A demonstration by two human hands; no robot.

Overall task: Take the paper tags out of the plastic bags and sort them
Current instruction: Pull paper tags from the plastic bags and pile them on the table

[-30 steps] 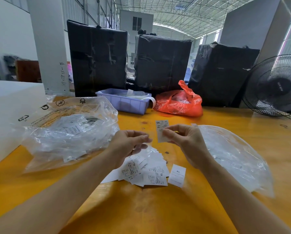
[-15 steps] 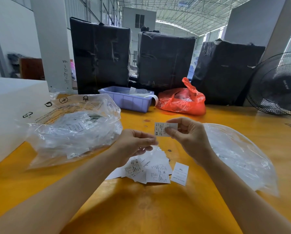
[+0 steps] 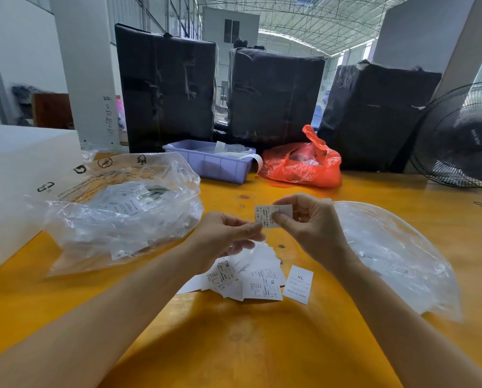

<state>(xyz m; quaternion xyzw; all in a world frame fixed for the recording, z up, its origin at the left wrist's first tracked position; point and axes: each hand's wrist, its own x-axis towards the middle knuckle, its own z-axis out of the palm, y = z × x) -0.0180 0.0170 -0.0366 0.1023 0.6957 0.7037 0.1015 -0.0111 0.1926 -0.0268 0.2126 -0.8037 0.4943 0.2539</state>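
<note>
We hold one tag over the pile

Our right hand (image 3: 314,228) pinches a paper tag (image 3: 267,217) above the loose tags (image 3: 251,278) on the table (image 3: 234,345); our left hand (image 3: 226,236), fingers extended, touches its edge.

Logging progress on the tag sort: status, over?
Right hand pinches one paper tag; left hand at its edge, grip unclear. Loose tag pile on table below. Nothing in the way.
</note>
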